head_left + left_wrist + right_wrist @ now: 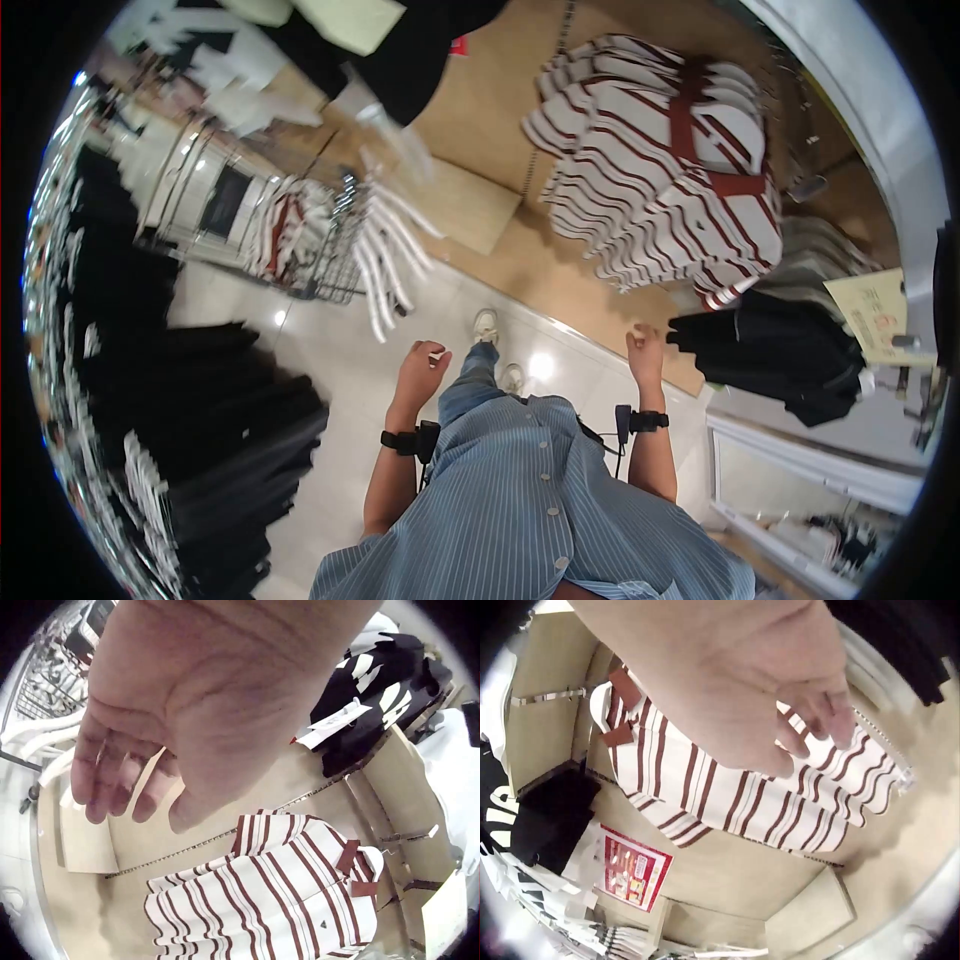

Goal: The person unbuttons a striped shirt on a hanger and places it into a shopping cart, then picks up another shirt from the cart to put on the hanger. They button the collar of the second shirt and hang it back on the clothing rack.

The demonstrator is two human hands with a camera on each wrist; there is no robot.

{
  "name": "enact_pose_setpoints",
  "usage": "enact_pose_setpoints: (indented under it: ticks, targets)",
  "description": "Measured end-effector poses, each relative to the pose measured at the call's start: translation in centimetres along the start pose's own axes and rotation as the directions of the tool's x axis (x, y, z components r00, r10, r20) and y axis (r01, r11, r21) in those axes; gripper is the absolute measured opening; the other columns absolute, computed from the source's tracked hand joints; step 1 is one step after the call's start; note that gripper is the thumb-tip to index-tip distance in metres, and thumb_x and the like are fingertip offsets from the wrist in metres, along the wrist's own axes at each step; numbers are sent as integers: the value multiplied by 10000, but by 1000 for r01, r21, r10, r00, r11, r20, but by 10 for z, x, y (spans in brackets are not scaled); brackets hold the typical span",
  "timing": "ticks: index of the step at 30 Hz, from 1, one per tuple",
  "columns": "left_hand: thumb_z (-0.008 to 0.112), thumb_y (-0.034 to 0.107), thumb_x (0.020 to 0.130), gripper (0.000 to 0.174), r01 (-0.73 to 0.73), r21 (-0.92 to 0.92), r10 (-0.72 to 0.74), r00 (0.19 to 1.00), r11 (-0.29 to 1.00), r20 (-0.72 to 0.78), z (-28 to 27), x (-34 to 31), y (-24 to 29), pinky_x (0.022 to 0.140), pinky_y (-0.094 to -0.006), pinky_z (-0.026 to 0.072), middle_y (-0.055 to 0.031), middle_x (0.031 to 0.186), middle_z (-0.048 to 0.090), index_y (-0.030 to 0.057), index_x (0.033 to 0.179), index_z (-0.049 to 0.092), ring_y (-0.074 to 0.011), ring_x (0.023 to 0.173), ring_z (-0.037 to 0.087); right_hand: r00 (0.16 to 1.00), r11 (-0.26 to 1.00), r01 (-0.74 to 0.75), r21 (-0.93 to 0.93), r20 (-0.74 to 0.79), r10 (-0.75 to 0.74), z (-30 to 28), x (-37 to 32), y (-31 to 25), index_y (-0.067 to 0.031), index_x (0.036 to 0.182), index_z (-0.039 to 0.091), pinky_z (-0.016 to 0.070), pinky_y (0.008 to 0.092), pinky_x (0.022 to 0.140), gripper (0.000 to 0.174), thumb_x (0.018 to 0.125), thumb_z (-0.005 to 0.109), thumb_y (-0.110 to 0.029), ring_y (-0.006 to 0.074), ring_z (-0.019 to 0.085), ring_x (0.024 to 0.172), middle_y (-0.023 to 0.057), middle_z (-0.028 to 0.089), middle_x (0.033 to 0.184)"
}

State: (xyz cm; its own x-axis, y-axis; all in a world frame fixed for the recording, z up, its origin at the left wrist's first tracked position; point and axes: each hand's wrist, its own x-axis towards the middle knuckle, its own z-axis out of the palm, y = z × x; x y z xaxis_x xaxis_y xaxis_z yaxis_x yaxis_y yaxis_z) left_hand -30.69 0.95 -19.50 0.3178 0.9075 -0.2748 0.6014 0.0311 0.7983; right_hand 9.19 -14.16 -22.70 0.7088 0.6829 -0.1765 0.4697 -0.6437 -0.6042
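Observation:
My left hand (424,369) hangs in front of my body with fingers loosely curled and nothing in them. In the left wrist view its palm and bent fingers (112,776) show bare. To the other side my right hand (645,350) hangs the same way, likewise holding nothing, below the hanging clothes. White polo shirts with dark red stripes and collars (650,170) hang in a row on the rack ahead of me; the right wrist view has the striped shirt (727,791) behind the right hand. Nearest the left hand are several white hangers (385,255).
A wire cart (335,265) with striped clothes (290,225) stands at left. Dark garments (215,400) line the left side. Black clothes (770,345) and a yellow price sign (870,315) hang at right. A red-bordered poster (634,866) is on the display wall.

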Motion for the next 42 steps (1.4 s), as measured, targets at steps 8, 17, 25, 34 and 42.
enact_pose_setpoints:
  ticks: [8, 17, 25, 34, 42]
  targets:
    - [669, 214, 876, 251, 203, 49, -194, 970, 978, -149, -30, -100, -33, 720, -360, 536, -167, 985, 637, -15, 977, 653, -272, 798, 672, 884, 985, 156, 68, 436, -170, 48, -45, -19, 2, 1117, 638, 538, 344, 792, 318, 865, 670, -189, 277, 669, 871, 201, 591, 1174]
    - [656, 205, 890, 253, 244, -55, -250, 935, 968, -252, -84, -139, -77, 742, -345, 526, -176, 1008, 642, -31, 981, 654, -269, 835, 668, 791, 933, 356, 45, 518, -326, 106, -72, -92, 3, 1089, 642, 530, 348, 781, 307, 866, 666, -207, 274, 661, 850, 182, 633, 1087]
    - [669, 218, 874, 253, 289, -83, -301, 905, 954, -302, -181, -172, -201, 735, -357, 531, -178, 956, 654, -15, 971, 658, -284, 813, 675, 720, 884, 461, 76, 551, -422, 205, -133, -228, 2, 1050, 660, 522, 377, 782, 306, 858, 653, -237, 296, 669, 825, 187, 659, 1009]
    - [542, -17, 793, 215, 296, -232, -372, 810, 927, -453, -305, -200, -318, 770, -314, 518, -133, 884, 668, -9, 980, 648, -222, 835, 665, 631, 798, 583, 155, 531, -565, 312, -179, -396, 2, 1054, 662, 532, 359, 773, 300, 880, 643, -241, 275, 677, 858, 178, 682, 990]
    - [648, 20, 795, 101, 291, -329, -426, 756, 899, -497, -376, -158, -352, 665, -268, 486, -71, 772, 651, 18, 889, 686, -136, 697, 601, 712, 854, 517, 57, 524, -467, 398, -118, -454, 2, 1004, 672, 516, 400, 803, 360, 869, 636, -330, 341, 659, 914, 196, 689, 963]
